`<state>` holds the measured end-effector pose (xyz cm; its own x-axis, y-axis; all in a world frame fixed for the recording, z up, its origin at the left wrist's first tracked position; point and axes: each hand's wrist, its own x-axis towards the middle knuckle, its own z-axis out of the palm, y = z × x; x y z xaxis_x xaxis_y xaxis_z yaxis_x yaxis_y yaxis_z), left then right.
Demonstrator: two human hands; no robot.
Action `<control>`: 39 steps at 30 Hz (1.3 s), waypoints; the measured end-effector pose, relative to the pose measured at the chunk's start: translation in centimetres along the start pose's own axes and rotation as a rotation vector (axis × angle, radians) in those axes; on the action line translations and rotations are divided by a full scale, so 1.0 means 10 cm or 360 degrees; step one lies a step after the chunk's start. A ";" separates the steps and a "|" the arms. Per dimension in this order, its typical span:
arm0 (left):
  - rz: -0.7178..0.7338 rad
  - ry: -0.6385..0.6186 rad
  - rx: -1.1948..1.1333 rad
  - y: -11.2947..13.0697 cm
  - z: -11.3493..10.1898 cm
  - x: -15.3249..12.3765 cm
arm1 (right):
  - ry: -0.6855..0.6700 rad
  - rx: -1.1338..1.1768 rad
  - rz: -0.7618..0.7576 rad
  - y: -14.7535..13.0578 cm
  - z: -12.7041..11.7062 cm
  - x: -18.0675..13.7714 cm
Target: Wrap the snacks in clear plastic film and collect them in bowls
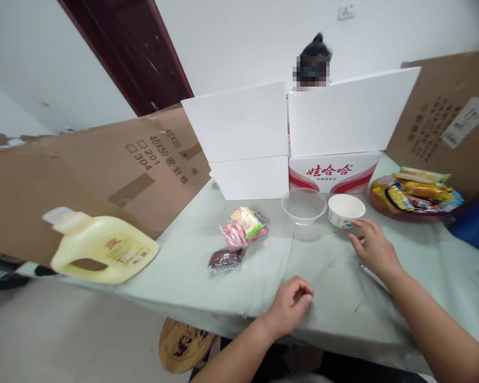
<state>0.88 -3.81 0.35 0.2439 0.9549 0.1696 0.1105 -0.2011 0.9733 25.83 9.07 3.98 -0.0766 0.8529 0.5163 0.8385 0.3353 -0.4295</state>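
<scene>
My right hand (375, 250) reaches toward a white paper-like bowl (339, 217) with a printed pattern. Its fingertips are at the bowl's near right edge; whether they touch it I cannot tell. Thumb and fingers are apart, with nothing between them. Resting near the table's front edge, my left hand (289, 306) is loosely curled, with a gap between thumb and fingers and nothing in it. A clear plastic bowl (303, 207) stands left of the white one. Wrapped snacks (243, 229) and a dark brown packet (225, 259) lie in a small pile further left.
A round tray (395, 210) of packaged snacks sits at the right. White boxes (331, 175) and brown cardboard (155, 175) line the back and sides. A pale yellow jug (104, 247) stands at the left. A white item (375, 276) is partly hidden under my right forearm. Someone sits behind the boxes.
</scene>
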 end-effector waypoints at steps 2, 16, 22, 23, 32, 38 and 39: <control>0.0247 -0.0025 0.0374 0.10 -0.20 -0.08 | -0.0037 0.0049 -0.0064 0.04 -0.08 -0.24; -0.0233 0.0636 0.1175 0.20 -2.29 0.46 | -0.0332 -0.0308 -0.0201 0.61 -0.32 -1.25; -0.0195 0.0678 0.1670 0.48 -2.26 0.22 | -0.0274 -0.0308 -0.0196 0.54 -0.21 -1.21; -0.0159 0.0660 0.1675 0.53 -2.23 0.15 | -0.0274 -0.0296 -0.0185 0.52 -0.20 -1.20; 0.0117 0.0594 0.1321 0.60 -1.41 -0.08 | -0.0301 -0.0111 0.0012 0.22 -0.24 -1.13; 0.0692 -0.0076 0.1132 0.36 -0.56 0.36 | -0.0316 -0.0017 0.0002 0.00 -0.29 -1.08; 0.0702 -0.0193 0.1176 0.31 -0.48 0.42 | -0.0312 -0.0005 0.0003 -0.02 -0.30 -1.08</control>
<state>-2.40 0.65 4.78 0.5080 0.7350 0.4491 0.5689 -0.6778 0.4658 28.10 -1.42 0.69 -0.1783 0.9154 0.3608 0.8405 0.3323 -0.4278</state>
